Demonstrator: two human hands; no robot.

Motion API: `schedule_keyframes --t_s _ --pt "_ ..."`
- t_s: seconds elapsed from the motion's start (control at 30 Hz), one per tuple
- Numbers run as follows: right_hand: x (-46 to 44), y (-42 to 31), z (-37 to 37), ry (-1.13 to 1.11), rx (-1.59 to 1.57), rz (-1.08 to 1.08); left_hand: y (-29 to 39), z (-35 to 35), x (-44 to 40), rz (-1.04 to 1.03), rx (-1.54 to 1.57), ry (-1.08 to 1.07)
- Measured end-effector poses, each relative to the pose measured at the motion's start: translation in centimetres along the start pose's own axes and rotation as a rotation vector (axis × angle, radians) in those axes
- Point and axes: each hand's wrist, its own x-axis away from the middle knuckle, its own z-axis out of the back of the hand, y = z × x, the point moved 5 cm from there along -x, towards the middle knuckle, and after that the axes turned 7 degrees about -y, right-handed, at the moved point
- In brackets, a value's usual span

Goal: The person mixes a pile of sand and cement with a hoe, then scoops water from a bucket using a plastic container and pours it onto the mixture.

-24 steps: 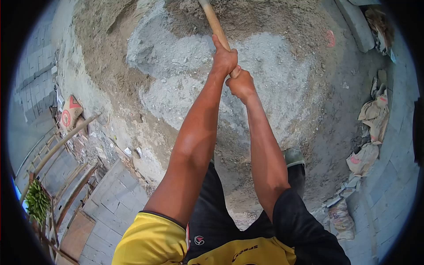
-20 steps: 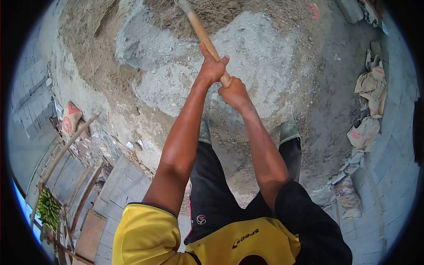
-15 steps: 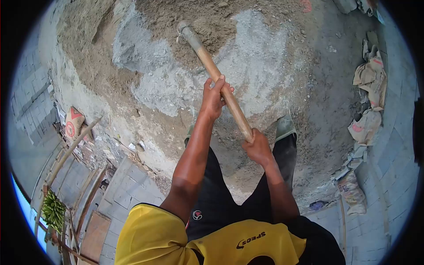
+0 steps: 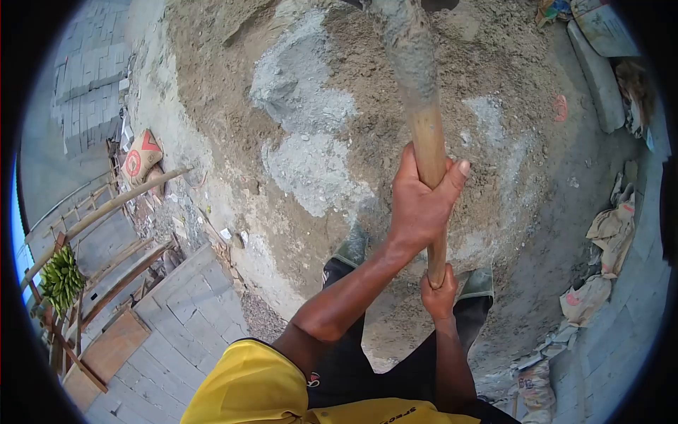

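Note:
My left hand (image 4: 421, 208) is wrapped around the middle of the wooden handle of a hoe (image 4: 427, 134), its thumb lying along the shaft. Lower down, near the butt end, my right hand (image 4: 439, 293) is closed on the same handle. The hoe is raised towards the camera, and its upper shaft is caked with grey mix. Only a dark bit of its head shows at the top edge; the rest is out of view. Beneath it spreads a heap of brown sand (image 4: 367, 92) with patches of grey powder (image 4: 304, 162), probably cement.
My boots (image 4: 352, 249) stand at the near edge of the heap. Torn paper sacks (image 4: 611, 237) lie along the right side, and another sack (image 4: 143, 157) is at the left. A bamboo pole (image 4: 106, 212), green bananas (image 4: 61, 281) and grey blocks (image 4: 191, 304) are at the left.
The hoe has come up out of the sand towards the camera, and both hands have moved right with it. My right hand is lower in view. The view has shifted too.

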Motion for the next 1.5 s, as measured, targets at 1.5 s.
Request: schedule_keyframes --t_s 1.5 --pt "-34.9 -20.3 -18.2 -0.325 -0.624 0.122 8.3 13.8 -20.9 -0.248 -1.047 0.154"
